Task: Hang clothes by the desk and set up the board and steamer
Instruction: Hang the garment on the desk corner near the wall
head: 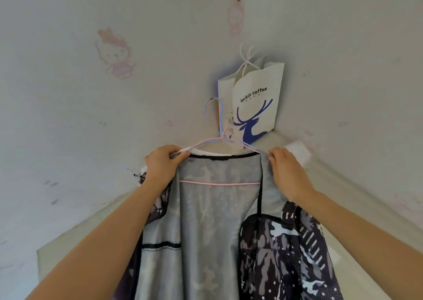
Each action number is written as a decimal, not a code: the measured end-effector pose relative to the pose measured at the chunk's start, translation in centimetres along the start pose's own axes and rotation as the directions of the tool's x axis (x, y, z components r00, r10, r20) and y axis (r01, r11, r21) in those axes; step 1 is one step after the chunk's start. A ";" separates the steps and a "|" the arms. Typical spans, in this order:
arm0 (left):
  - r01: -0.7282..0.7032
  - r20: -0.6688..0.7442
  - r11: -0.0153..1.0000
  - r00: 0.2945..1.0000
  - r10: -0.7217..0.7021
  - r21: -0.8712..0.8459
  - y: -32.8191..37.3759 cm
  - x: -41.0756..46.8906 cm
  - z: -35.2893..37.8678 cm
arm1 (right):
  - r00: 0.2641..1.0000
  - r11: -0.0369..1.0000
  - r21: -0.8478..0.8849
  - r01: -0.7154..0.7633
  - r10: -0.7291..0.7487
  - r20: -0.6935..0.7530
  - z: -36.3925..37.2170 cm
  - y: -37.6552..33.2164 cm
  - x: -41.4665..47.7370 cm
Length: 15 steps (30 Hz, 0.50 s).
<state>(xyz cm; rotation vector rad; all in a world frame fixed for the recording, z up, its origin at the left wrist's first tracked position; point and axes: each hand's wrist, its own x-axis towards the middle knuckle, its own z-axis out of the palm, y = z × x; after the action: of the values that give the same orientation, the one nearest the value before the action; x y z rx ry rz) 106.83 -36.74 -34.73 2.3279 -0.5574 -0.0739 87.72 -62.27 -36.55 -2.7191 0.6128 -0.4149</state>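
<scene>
We hold the camouflage jacket [286, 254] by its shoulders, left hand [163, 164] and right hand [286, 169] fingers [182, 156] curled over its thin pink wire hanger [219, 182]. The grey mesh lining faces us, before the pale ledge [75, 235] corner bearing a paper bag [254, 102].

Both my bare arms raised, one hand at each shoulder.

My left hand [163, 162] curls its fingers over one shoulder of the grey-lined camouflage-print jacket [219, 208], with the thumb closing on the fabric from the front. My right hand [286, 171] pinches the other shoulder edge with its fingertips [272, 155], back of the hand toward me. Both forearms reach up from the lower corners, the hands about level and well apart.
</scene>
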 end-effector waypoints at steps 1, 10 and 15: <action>0.038 0.022 0.999 0.999 -0.039 0.023 -0.9 0.5 1.1 | 0.999 1.000 -0.005 -0.016 0.017 0.031 1.4 0.6 0.3; -0.051 0.292 0.993 0.956 0.018 0.106 -8.3 1.7 6.4 | 0.963 0.990 -0.017 -0.140 0.140 0.231 9.1 4.0 1.9; -0.080 0.256 0.981 0.966 0.033 0.176 -10.0 3.2 8.5 | 0.949 0.988 -0.052 -0.144 0.153 0.275 11.1 4.0 3.3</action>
<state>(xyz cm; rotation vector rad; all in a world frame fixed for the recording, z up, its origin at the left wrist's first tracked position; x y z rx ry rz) 111.60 -37.18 -47.34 2.4991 -0.7860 -0.3068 92.94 -64.49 -47.42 -2.6684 0.7415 0.0162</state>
